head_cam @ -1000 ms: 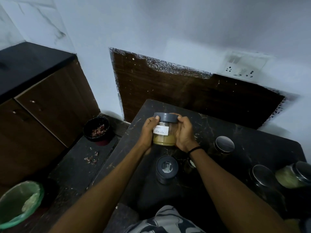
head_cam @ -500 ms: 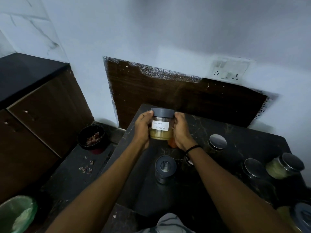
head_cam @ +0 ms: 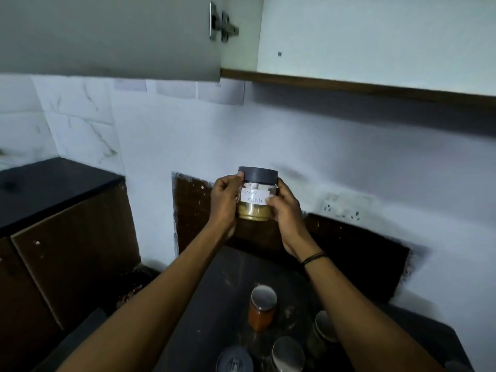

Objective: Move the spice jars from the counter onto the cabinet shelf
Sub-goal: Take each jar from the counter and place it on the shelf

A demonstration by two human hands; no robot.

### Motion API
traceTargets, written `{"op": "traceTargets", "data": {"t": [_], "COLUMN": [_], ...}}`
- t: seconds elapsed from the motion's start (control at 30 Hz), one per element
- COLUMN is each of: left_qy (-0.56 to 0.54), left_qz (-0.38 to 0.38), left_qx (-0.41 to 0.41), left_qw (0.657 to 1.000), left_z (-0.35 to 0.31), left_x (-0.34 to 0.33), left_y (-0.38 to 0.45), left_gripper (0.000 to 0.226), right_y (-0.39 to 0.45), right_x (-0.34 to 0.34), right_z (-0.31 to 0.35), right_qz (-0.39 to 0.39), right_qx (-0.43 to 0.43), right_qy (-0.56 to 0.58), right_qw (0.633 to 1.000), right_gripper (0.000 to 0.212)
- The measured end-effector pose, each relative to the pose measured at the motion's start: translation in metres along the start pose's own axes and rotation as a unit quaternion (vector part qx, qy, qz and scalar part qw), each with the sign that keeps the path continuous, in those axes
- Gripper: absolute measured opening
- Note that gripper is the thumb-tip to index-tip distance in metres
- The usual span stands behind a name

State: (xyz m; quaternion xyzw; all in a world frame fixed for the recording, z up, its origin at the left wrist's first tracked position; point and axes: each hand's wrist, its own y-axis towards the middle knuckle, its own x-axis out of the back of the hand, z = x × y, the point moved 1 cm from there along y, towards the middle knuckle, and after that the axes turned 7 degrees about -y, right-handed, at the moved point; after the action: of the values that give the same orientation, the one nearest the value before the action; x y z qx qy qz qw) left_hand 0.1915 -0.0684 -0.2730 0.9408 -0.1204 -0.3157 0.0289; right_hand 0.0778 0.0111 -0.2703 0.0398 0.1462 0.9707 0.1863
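Note:
A clear spice jar (head_cam: 256, 196) with a grey lid, a white handwritten label and tan powder hangs in the air in front of the wall. My left hand (head_cam: 224, 204) grips its left side and my right hand (head_cam: 285, 208) grips its right side. Above, the wall cabinet (head_cam: 375, 41) shows its white inside and dark lower edge, with its grey door (head_cam: 107, 36) swung open to the left. Down on the dark counter (head_cam: 222, 304) stand an orange-filled jar (head_cam: 262, 308) with a steel lid and several other lidded jars (head_cam: 287, 354).
A lower dark counter with brown cabinet doors (head_cam: 67, 237) sits to the left. A socket plate (head_cam: 343, 208) is on the white wall above a dark backsplash panel (head_cam: 357, 253). Paper notes (head_cam: 177, 88) hang under the cabinet door.
Both hands have lifted the labelled jar up off the counter toward the wall cabinet. My view has tilted upward, bringing the open cabinet into sight.

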Motion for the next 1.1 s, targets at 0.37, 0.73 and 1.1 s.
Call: {"op": "traceTargets", "data": {"t": [0.37,0.73,1.1], "left_qy": [0.087,0.111,0.192], "left_qz": [0.022,0.053,0.072], "left_qx": [-0.181,-0.275,-0.280], "left_qw": [0.979,0.953,0.938], "left_z": [-0.071,-0.169,-0.203], "left_x": [-0.079,-0.161,-0.202], "left_y": [0.024,0.059,0.131], "left_gripper": [0.020,0.024,0.029], "right_y": [0.047,0.114,0.209], "right_x": [0.024,0.024,0.027], "right_z": [0.081,0.196,0.242], "right_qz": [-0.095,-0.171,-0.200], "right_qx": [0.150,0.261,0.218], "right_qy": [-0.037,-0.057,-0.249], "right_qw": [0.983,0.948,0.922], "right_gripper": [0.022,0.021,0.017]}}
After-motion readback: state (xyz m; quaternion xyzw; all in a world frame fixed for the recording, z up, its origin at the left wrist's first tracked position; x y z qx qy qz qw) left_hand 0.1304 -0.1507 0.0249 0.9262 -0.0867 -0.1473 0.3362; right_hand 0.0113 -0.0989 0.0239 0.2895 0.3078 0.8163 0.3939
